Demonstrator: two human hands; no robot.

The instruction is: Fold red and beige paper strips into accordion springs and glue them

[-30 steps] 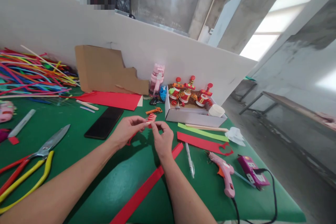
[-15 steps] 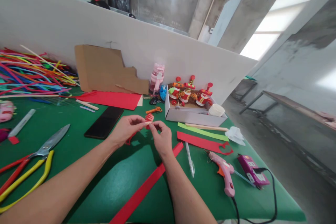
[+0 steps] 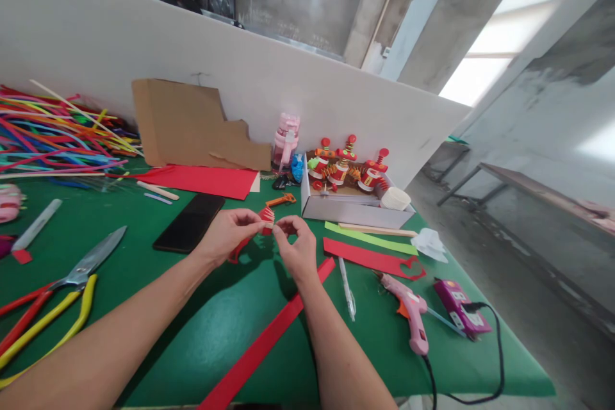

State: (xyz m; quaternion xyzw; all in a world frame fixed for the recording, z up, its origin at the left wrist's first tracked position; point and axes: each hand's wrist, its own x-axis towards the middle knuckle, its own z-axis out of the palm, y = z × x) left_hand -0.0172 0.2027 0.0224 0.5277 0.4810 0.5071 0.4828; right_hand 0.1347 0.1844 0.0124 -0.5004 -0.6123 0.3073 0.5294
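Observation:
My left hand [image 3: 228,236] pinches a small red-and-pale paper strip [image 3: 267,214] folded in accordion pleats. Thumb and forefinger of my right hand [image 3: 298,246] close on the strip's right edge, so both hands hold it above the green table. A red piece [image 3: 239,250] shows below my left fingers, partly hidden by them. Under my right forearm lies a long red paper strip [image 3: 264,346]. Beyond the hands is a small orange cutter-like tool [image 3: 281,200], and a black phone [image 3: 189,224] rests left of them.
Large shears [image 3: 79,275] lie at the left. On the right are a pink glue gun [image 3: 408,307] with its cord, a purple power box [image 3: 461,309], a pen [image 3: 346,291] and a red strip [image 3: 360,256]. Behind stands a white box [image 3: 353,210] with several red figures.
The folded paper has shifted slightly left and tilted, its pleats now closer together. My right fingers have moved a little along its edge. The camera view has shifted slightly.

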